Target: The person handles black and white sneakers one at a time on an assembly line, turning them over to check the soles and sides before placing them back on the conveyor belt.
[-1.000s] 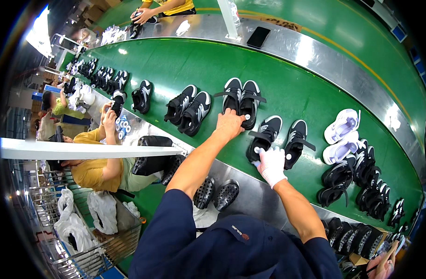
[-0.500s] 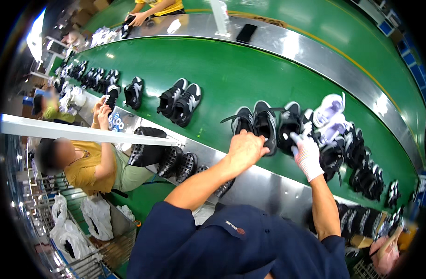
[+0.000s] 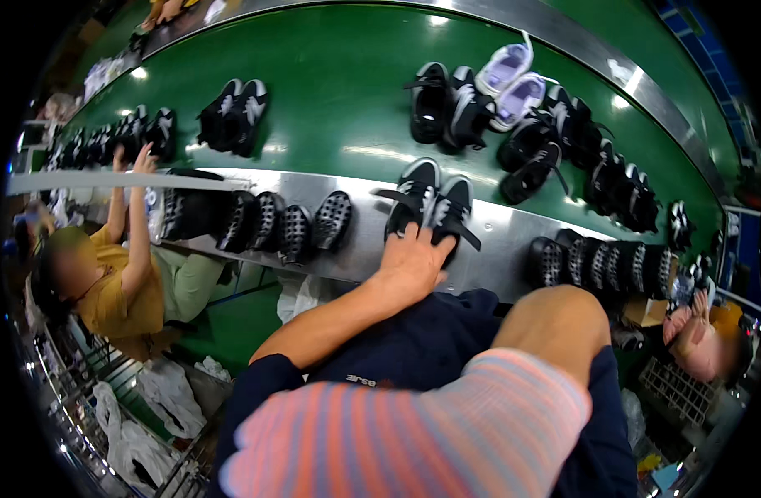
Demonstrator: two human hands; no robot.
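A pair of black sneakers (image 3: 433, 199) with grey trim and loose straps lies on the metal ledge in front of me, toes pointing away. My bare left hand (image 3: 409, 264) grips the pair at the heel ends, its fingers closed over the shoe openings. Close to the camera, my right hand (image 3: 339, 436) fills the lower part of the picture in an orange, grey and white striped glove. That glove is blurred, and its fingers cannot be made out, nor anything they might hold.
Beyond the ledge runs a green belt (image 3: 339, 108) with black sneakers and a white-lilac pair (image 3: 517, 87). Black shoes with studded soles (image 3: 293, 228) line the ledge left and right. A co-worker in yellow (image 3: 119, 290) sits left; another person (image 3: 704, 344) is at right.
My left hand has drawn the black pair off the belt onto the metal ledge, toward me. My gloved right hand has left the neighbouring shoes and risen close to the camera. The view has shifted.
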